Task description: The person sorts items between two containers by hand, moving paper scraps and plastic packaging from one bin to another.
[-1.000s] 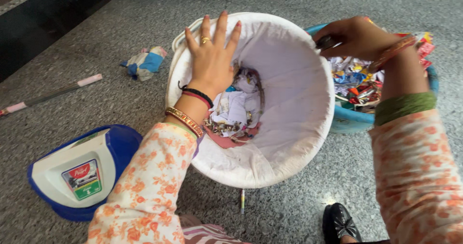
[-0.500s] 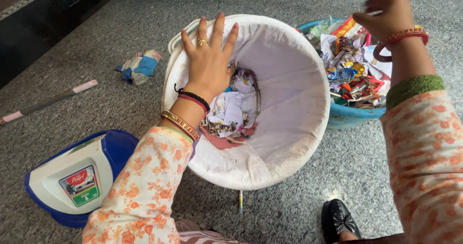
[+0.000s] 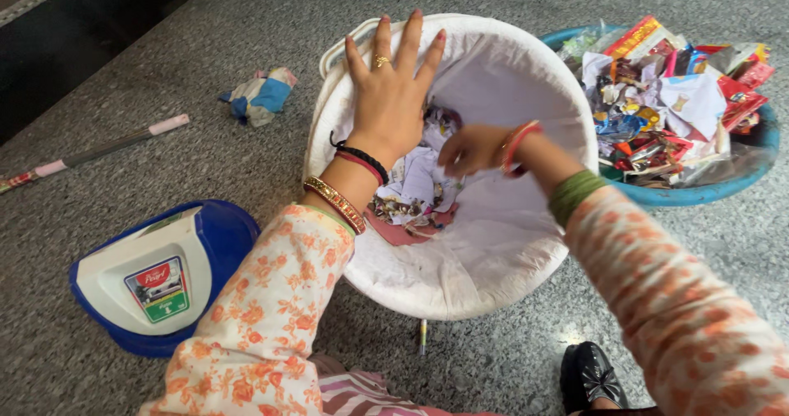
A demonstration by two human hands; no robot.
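A white bin (image 3: 501, 243) lies tilted on the grey stone floor, its mouth facing me. My left hand (image 3: 393, 95) rests flat on its left inner wall near the rim, fingers spread, holding nothing. My right hand (image 3: 475, 149) reaches down inside the bin, fingers curled just above a heap of crumpled paper and wrappers (image 3: 415, 190) at the bottom; whether it grips anything is unclear. A blue tub (image 3: 707, 190) heaped with colourful wrappers and paper (image 3: 666, 95) stands right behind the bin.
A blue and white bin lid (image 3: 156, 276) lies on the floor at the left. A crumpled cloth (image 3: 261, 95) and a long stick (image 3: 99, 151) lie further back left. A pen (image 3: 423, 334) sits under the bin. A black shoe (image 3: 593, 375) shows at the bottom.
My right hand has come from above the blue tub down into the white bin. My left hand has stayed on the bin's wall. The view has shifted slightly left.
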